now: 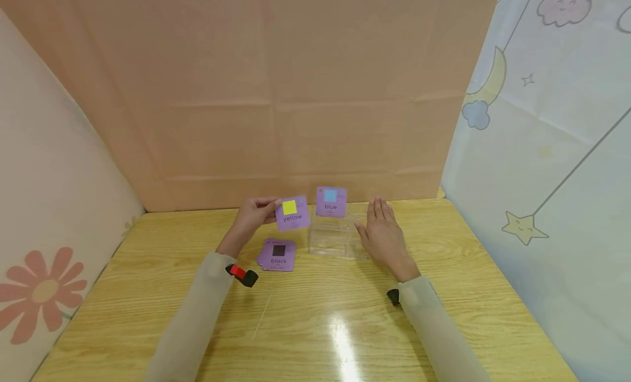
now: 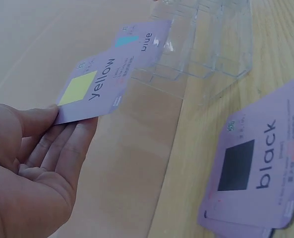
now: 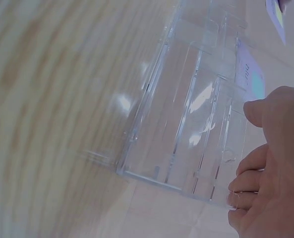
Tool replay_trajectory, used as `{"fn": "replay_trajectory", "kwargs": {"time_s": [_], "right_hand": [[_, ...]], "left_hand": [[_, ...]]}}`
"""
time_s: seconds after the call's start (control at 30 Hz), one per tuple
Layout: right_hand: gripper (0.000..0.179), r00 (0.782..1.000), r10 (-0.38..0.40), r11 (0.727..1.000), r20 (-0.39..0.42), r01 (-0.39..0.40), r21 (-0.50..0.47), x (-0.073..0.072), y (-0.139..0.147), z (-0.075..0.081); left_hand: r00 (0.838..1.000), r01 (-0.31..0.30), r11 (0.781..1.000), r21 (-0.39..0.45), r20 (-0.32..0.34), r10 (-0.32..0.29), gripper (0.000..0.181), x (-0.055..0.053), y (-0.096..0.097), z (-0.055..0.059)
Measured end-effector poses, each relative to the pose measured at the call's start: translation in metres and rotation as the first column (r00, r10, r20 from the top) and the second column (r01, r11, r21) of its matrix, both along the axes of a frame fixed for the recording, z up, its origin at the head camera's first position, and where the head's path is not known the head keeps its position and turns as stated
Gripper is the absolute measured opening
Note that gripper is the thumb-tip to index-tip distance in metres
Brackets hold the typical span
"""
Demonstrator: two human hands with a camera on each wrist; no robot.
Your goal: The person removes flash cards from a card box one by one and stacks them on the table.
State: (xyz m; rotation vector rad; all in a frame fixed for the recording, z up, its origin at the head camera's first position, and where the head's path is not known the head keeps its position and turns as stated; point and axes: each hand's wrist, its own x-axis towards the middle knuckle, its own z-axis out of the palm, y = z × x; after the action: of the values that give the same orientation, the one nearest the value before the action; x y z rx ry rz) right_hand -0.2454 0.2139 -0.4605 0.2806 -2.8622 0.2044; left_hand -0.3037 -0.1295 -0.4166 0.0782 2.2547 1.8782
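Between thumb and fingers, my left hand (image 1: pixel 254 215) pinches a purple flash card (image 2: pixel 94 89) printed "yellow" by its left edge, raised above the table. A purple card (image 1: pixel 331 201) marked "blue" stands upright in the back left slot of a clear plastic tiered rack (image 1: pixel 329 244). My right hand (image 1: pixel 384 237) lies along the rack's right side with its fingers straight and nothing in its grasp. Whether its fingertips press the plastic, I cannot tell. Below my left hand, a small stack of purple cards (image 1: pixel 278 256) lies on the table, "black" on top.
The rack stands on a wood-grain table (image 1: pixel 305 327) near its back edge. Behind rises a brown paper backdrop (image 1: pixel 276 124). Patterned cloth walls (image 1: pixel 567 168) flank the table on both sides.
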Motion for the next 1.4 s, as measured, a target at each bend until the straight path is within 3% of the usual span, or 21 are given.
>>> {"fn": "replay_trajectory", "kwargs": {"time_s": [0.67, 1.1, 1.4], "right_hand": [[0.076, 1.0, -0.003, 1.0, 0.012, 0.003, -0.011, 0.0, -0.001, 0.001], [0.076, 1.0, -0.001, 1.0, 0.0, 0.001, 0.001, -0.001, -0.001, 0.002], [0.075, 1.0, -0.003, 1.0, 0.006, 0.003, 0.007, -0.001, 0.0, 0.003]], "left_hand": [[0.994, -0.021, 0.999, -0.049, 0.103, 0.026, 0.041, 0.012, -0.025, -0.054], [0.991, -0.019, 0.998, -0.055, 0.132, 0.027, 0.04, 0.016, -0.035, -0.065], [0.985, 0.02, 0.992, -0.124, 0.171, 0.001, 0.035, 0.017, -0.035, -0.07]]}}
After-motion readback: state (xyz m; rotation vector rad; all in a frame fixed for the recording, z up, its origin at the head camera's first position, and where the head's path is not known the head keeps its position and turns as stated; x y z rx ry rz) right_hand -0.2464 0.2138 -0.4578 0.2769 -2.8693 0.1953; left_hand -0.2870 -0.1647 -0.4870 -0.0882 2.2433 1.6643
